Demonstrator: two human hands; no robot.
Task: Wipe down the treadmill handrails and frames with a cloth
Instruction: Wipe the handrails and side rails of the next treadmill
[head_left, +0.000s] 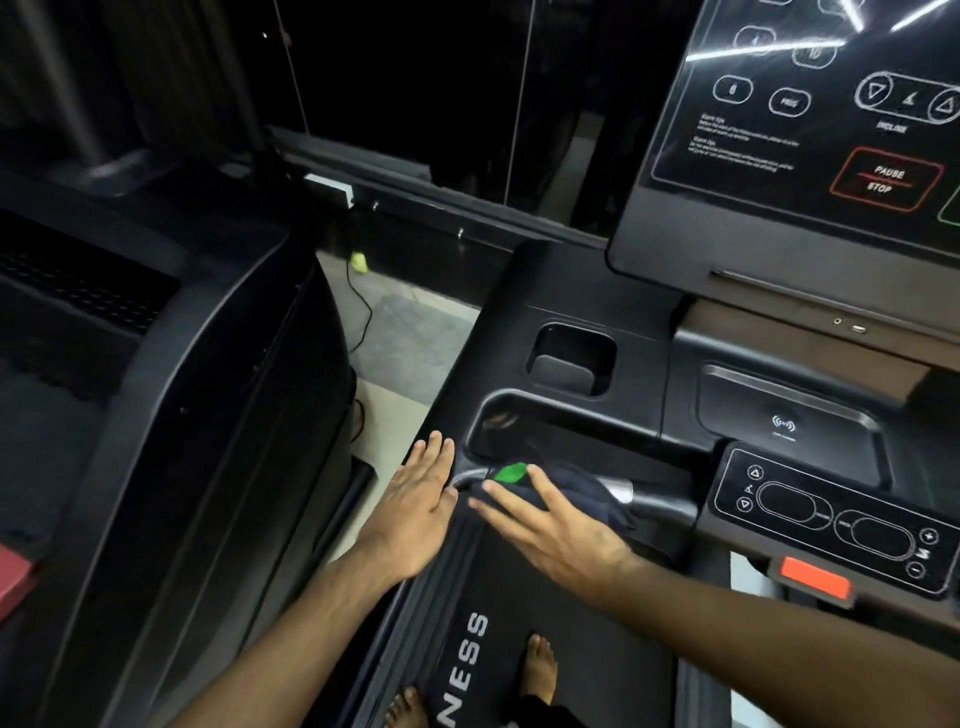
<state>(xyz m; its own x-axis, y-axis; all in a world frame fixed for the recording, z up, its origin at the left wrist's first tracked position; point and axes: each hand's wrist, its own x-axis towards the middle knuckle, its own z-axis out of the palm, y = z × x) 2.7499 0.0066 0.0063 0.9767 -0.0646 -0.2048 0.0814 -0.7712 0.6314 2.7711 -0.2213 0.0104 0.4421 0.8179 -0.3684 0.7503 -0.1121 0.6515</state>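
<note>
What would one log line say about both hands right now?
left hand: flat on frame | right hand: open on dark cloth | dark cloth: over handrail

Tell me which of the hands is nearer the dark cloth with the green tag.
Right. The right hand lies spread open on the dark cloth; the left hand rests flat on the treadmill frame just to its left.

left hand (415, 512), right hand (561, 535) — bare | forearms (311, 613) bare | 2 feet (540, 670) bare | dark trouser hem (543, 709) — right ankle

Dark cloth (576, 491), bunched, draped over black treadmill handrail (621, 489)
</note>
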